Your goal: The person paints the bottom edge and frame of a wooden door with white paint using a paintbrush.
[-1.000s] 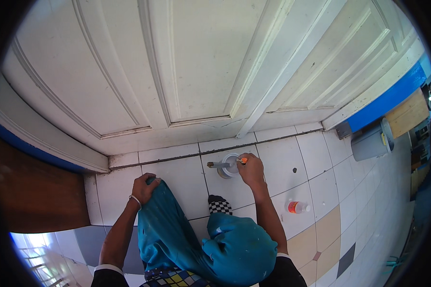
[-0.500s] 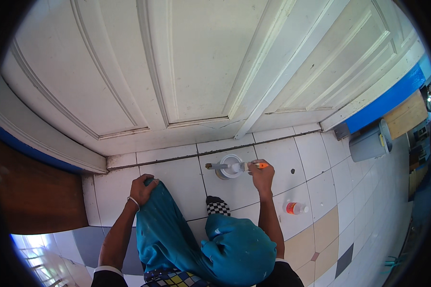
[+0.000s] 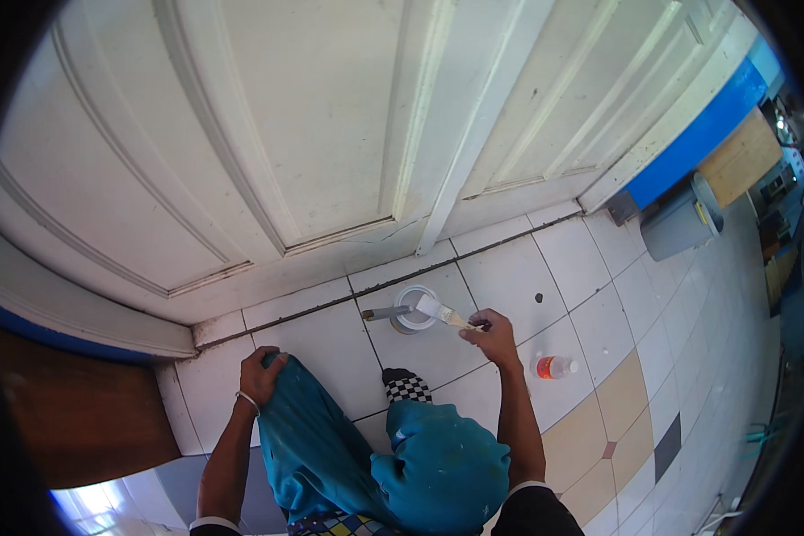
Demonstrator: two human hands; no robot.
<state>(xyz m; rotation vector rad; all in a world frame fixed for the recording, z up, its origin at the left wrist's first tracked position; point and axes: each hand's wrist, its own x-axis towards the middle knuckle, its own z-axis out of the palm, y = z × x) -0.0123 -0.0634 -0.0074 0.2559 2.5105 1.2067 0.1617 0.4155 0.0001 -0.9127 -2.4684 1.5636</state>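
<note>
In my right hand is a paintbrush, held by its handle. Its white-coated bristles are over the rim of a round paint can on the tiles. A grey-handled tool with a brown end lies across the can's opening; its kind is unclear. My left hand rests on the knee of my teal trousers, holding nothing. To the right of my right hand, a clear bottle with a red-orange label lies on the floor.
White panelled doors rise close in front, above a dark floor joint. A brown wooden panel stands at left. Far right are a grey bin and a light wooden board. My checkered sock is near the can.
The brush has turned in my right hand, its handle now slanting down to the right and its bristles at the can's rim. My left hand stays on the knee. The view has tilted slightly.
</note>
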